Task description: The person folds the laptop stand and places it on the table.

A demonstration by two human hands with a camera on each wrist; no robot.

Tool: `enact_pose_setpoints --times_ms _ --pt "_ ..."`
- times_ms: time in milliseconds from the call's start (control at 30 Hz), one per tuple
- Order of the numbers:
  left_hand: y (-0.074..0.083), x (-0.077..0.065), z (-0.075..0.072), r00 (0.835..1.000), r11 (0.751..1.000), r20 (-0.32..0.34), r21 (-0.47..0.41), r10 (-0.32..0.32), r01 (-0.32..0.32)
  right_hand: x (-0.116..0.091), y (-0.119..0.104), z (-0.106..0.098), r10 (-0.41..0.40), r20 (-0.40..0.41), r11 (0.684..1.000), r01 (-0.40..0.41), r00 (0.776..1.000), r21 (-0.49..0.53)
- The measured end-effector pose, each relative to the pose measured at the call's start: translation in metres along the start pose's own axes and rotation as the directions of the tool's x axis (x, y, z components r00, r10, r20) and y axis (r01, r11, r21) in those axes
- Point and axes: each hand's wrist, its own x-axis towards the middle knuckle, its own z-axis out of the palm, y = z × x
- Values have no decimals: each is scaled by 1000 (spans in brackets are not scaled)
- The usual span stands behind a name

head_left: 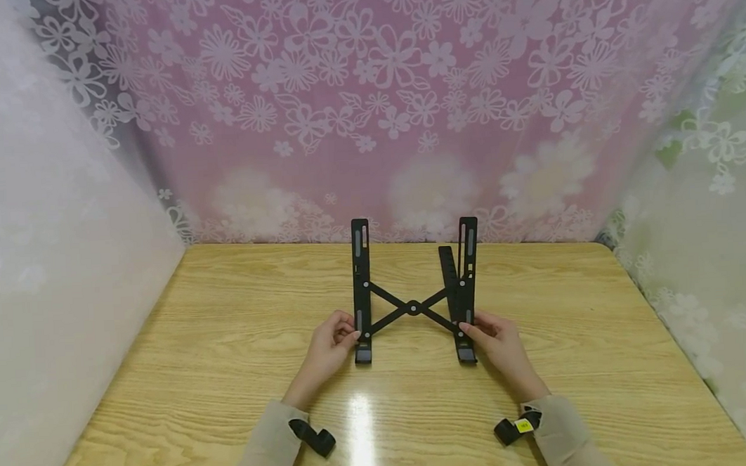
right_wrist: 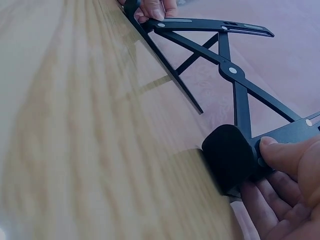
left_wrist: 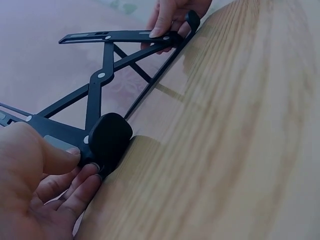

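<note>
A black folding laptop stand (head_left: 413,307) stands spread on the wooden table, its two long side arms joined by a crossed X of bars with a round pivot. Near its front end, my left hand (head_left: 331,343) pinches the left side arm (head_left: 361,262) between thumb and fingers. The right side arm (head_left: 469,256) is gripped the same way by my right hand (head_left: 498,340). Both wrist views show a thumb on top of the arm and fingers beneath, beside the rounded front lip (left_wrist: 111,137). A notched base bar (head_left: 447,271) slants below the right arm.
The wood-grain table (head_left: 225,311) extends around the stand. A pink floral curtain (head_left: 367,121) hangs behind its far edge, with pale curtains (head_left: 63,242) at the sides. Each wrist wears a black strap with a small camera (head_left: 320,441).
</note>
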Motion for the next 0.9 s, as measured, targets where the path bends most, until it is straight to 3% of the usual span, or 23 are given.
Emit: enact_pose_setpoints --times_ms 167,233,600,900 --pt "1 -1 1 999 999 -24 -18 -30 29 -1 -1 1 -14 22 1000 14 1000 -5" --pt "12 -4 -1 999 999 -22 -17 -36 36 -1 -1 1 -10 25 1000 10 1000 1" --pt "-1 -3 0 1000 1000 -29 -1 -12 12 -3 -1 2 14 17 1000 -14 1000 -7" --pt "0 -2 3 997 997 -37 -18 -70 69 -3 2 3 28 -9 999 -27 1000 28"
